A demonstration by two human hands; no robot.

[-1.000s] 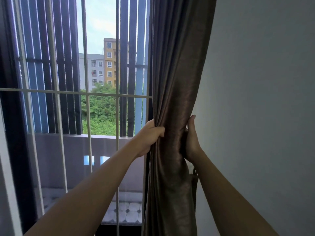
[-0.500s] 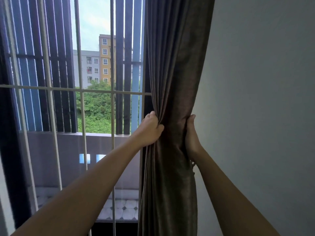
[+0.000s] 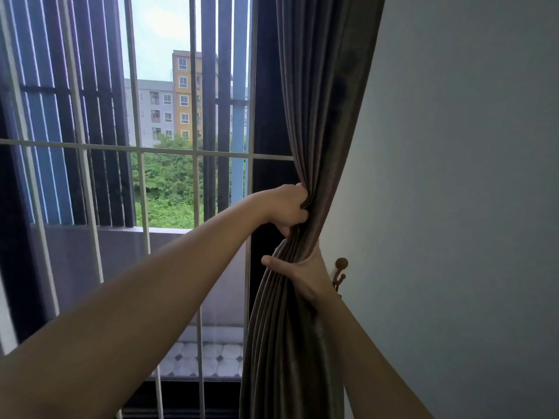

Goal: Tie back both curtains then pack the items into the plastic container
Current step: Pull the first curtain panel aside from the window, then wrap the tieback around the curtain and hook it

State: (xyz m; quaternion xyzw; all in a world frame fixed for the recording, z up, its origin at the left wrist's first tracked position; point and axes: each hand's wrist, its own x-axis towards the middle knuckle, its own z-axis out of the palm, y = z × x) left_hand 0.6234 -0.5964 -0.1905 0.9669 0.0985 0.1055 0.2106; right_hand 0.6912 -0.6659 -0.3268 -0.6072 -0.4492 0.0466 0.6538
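Curtain (image 3: pixel 320 110) bunched btwn window (image 3: pixel 163 86) & wall (image 3: pixel 469 207). L hand (image 3: pixel 287 207) fists its folds; R hand (image 3: pixel 305 275), at L's 6 o'clock, clasps the bundle. Wooden hook (image 3: pixel 341 269) at R hand's 3 o'clock.

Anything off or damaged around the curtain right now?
Nothing stands out. The curtain is bunched, intact, gripped by the left hand above and the right hand below, beside the wall hook.
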